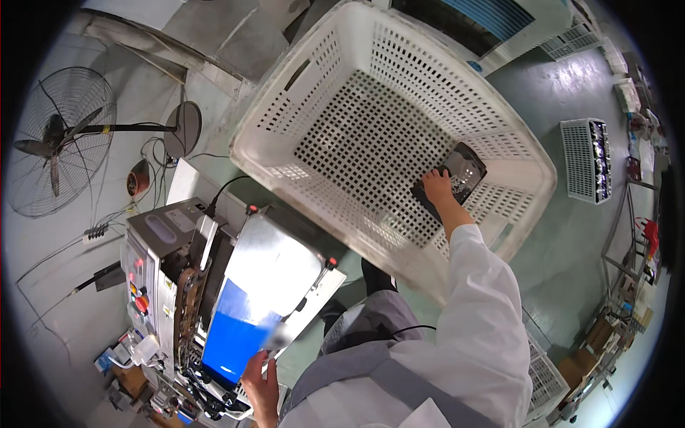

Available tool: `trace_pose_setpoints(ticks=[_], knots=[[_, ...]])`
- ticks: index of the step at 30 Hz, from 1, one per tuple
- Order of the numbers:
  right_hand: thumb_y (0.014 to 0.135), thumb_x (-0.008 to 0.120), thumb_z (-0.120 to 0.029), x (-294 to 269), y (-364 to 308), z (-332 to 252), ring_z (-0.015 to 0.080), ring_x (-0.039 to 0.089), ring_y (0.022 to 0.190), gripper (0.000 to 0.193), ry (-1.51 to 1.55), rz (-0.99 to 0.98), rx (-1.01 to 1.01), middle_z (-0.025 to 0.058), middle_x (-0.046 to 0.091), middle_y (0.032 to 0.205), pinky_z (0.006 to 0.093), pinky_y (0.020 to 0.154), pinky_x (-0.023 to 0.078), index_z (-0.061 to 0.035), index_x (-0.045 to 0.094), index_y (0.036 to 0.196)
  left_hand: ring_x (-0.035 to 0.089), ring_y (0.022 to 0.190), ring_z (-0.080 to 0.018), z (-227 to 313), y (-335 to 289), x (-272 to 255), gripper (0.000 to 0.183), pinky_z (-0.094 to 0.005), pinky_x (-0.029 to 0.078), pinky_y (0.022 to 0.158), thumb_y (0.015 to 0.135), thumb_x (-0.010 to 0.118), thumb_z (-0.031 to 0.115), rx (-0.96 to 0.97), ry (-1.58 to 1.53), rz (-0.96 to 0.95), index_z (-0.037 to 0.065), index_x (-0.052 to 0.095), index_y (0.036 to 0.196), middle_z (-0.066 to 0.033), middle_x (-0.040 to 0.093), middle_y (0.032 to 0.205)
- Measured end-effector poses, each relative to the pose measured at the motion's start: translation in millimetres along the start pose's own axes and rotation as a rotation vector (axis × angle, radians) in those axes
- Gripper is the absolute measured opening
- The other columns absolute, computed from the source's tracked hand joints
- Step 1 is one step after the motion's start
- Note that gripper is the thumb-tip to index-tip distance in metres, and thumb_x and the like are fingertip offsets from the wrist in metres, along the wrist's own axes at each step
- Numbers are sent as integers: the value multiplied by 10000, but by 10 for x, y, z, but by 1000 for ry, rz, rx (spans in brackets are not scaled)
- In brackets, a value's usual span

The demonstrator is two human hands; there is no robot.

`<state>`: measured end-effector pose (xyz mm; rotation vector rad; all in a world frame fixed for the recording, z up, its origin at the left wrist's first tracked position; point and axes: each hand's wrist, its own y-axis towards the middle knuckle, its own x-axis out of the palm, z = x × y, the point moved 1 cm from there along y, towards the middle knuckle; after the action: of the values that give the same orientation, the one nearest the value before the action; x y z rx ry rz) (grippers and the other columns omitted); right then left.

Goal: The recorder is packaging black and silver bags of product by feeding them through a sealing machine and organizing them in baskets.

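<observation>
Reaching down inside a large white plastic basket (258,151), my right hand (437,187) lies with bent fingers over a dark, tray-like container (467,165). Shiny, clear-looking pieces show in it; their kind is too small to tell. My left hand (261,389) is at the near end of a blue conveyor belt (234,341), thumb and fingertips brought close together. At those fingertips is a small pale thing (275,338), smeared by motion, with a darker middle. The belt belongs to a metal machine (168,235) on my left.
Beyond the machine stand a large floor fan (64,139) and a mess of cables on the floor. A smaller white basket (581,160) full of shiny packets stands at the far right. Another white basket (546,374) is at my lower right. Cluttered shelving lines the right side.
</observation>
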<state>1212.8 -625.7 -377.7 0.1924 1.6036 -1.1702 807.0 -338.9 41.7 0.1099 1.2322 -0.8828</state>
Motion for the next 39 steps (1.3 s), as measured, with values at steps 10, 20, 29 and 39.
trace_pose_setpoints(ticks=[10,20,29,39], knots=[[770,595,-105,-34,272,367,209,491,1087,257,-146,-40,-394,30,563,1080,356,895,402,-112,586,1027,623,818,-361,452,346,146,193,-397,485,730,763,659,10,-9,23,-46,-31,614,946,-193,640,904],[685,677,-89,82,272,460,257,572,996,274,-259,-74,-364,104,614,994,405,824,477,-109,653,957,612,866,-358,323,347,189,224,-394,483,758,759,663,22,32,25,-22,-20,607,972,-188,638,940],[761,686,-39,-2299,-838,479,165,592,798,83,1213,-26,-205,59,645,895,334,725,466,-5,651,829,605,834,-345,410,358,108,293,-400,491,716,759,684,98,417,-268,46,-6,593,1017,-165,630,966],[748,700,-88,-4371,-2428,-1744,117,588,790,256,1497,-166,-570,30,654,892,259,715,460,22,644,972,553,1045,-264,755,685,-266,576,-327,471,845,832,672,184,549,-1051,422,-18,406,1301,-159,530,1197]])
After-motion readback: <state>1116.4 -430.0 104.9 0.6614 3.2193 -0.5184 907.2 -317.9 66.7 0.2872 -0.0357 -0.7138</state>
